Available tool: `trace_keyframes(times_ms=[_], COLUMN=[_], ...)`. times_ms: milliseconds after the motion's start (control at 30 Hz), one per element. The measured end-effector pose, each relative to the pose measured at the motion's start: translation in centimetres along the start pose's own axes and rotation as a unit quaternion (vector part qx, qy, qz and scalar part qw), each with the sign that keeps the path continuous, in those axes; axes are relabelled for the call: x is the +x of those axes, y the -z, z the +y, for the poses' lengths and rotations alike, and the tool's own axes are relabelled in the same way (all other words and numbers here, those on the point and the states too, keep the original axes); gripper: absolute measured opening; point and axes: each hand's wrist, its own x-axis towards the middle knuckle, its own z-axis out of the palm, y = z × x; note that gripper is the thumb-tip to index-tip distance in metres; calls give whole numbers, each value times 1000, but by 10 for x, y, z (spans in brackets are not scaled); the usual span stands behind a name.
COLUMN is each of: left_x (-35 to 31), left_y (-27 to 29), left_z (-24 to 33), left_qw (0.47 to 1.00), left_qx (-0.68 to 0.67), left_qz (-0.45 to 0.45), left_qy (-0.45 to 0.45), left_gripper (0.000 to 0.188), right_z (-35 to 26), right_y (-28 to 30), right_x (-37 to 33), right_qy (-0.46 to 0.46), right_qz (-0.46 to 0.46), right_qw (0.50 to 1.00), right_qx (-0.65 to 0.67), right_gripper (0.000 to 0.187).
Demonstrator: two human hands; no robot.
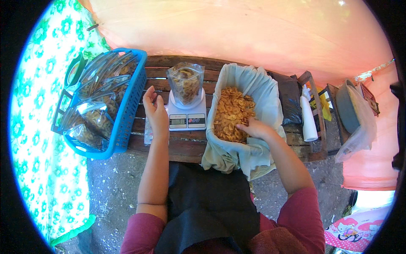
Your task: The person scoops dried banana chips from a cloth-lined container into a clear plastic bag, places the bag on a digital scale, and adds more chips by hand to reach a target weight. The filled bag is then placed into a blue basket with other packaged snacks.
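Golden-brown banana chips [232, 112] fill part of a basket lined with a pale cloth [267, 95]. My right hand [258, 128] reaches over the basket's right side, its fingers closed at the chips. Left of the basket, a white digital kitchen scale [187, 114] carries a clear stand-up pouch [186, 86] partly filled with chips, upright with its top open. Beside the scale my left hand [155, 106] is raised with its fingers apart, holding nothing. A flat clear plastic bag [148, 134] lies partly hidden under my left wrist.
A blue plastic basket [127, 120] packed with filled clear pouches [99, 116] stands at the left, with a green tape roll [77, 70]. Right of the lined basket are a dark bag [289, 99], a white roll [308, 118] and a grey basin [349, 106]. Everything rests on a slatted wooden table [186, 150].
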Motion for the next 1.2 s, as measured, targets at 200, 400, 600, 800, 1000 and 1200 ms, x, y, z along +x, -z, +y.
trace_keyframes(times_ms=[200, 400, 600, 800, 1000, 1200], left_x=[3, 4, 3, 7, 6, 4], left_y=[7, 5, 3, 10, 7, 7], left_z=[4, -2, 2, 7, 5, 5], left_qw=[1000, 1000, 1000, 1000, 1000, 1000], left_qx=[3, -6, 0, 10, 11, 16], left_qz=[8, 10, 1, 11, 11, 7], left_qy=[2, 6, 10, 3, 9, 0], left_gripper=[35, 37, 37, 36, 36, 35], right_z=[-28, -40, -34, -29, -20, -10], right_y=[3, -22, 20, 61, 60, 32], right_x=[-15, -8, 14, -1, -6, 16], right_qy=[34, 36, 82, 143, 133, 133], right_qz=[-1, 105, 59, 65, 112, 141], right_qw=[998, 991, 947, 906, 895, 926], right_qx=[50, 78, 305, 392, 410, 325], right_gripper=[113, 103, 68, 26, 23, 18])
